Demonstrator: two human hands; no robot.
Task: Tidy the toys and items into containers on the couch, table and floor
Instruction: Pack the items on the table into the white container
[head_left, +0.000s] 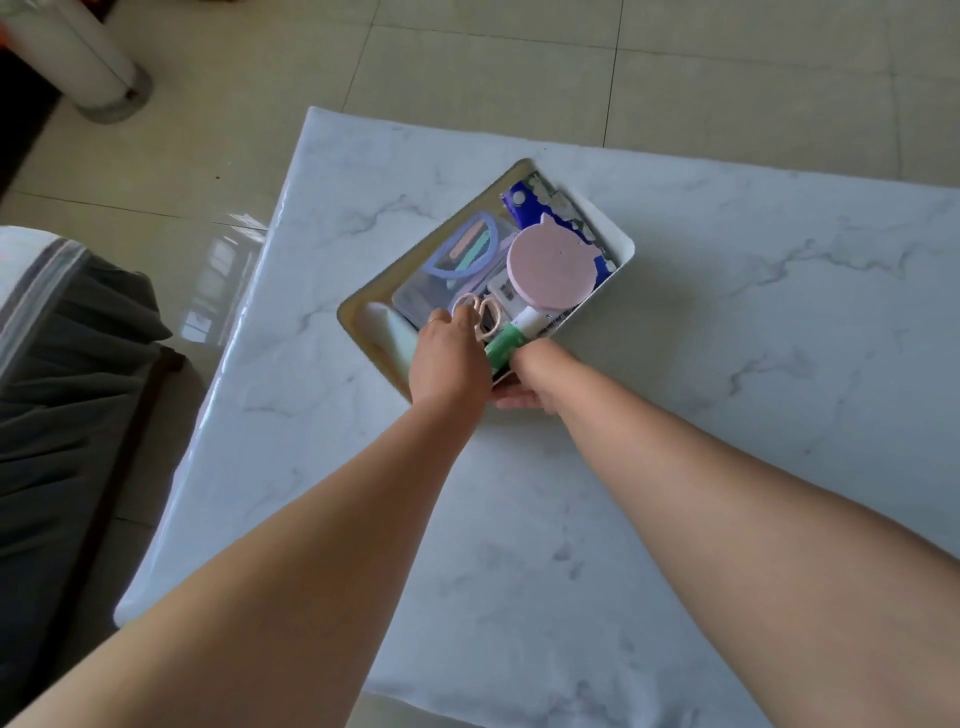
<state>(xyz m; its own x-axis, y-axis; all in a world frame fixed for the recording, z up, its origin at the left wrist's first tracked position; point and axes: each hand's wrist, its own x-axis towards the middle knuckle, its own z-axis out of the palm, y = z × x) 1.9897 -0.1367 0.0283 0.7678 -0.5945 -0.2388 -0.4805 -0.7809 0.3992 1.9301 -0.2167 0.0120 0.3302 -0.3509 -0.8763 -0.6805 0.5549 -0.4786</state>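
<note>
**Q:** Where did the work stand?

**A:** The white marble-patterned table top (675, 364) carried one container, a shallow white rectangular plastic tray (621, 249), set askew near the table's far left corner. In it lay a clear zip pouch with a lilac outline (460, 249), a round pale-pink cat-eared disc (550, 267) over a blue printed packet (522, 205), a green-and-white tube (511, 340) and pink-handled scissors (485, 312).

**Q:** And your hands?

**A:** My left hand (449, 358) reached over the tray's near rim, fingers curled down beside the scissor loops; whether they had clamped on anything I could not tell. My right hand (530, 382) gripped the tray's near corner, closed on its rim, beside the tube.

**Q:** How was the step best done?

**A:** In my judgement: steady the tray with the right hand, seat the scissors flat, and keep the tube from rolling out.
</note>
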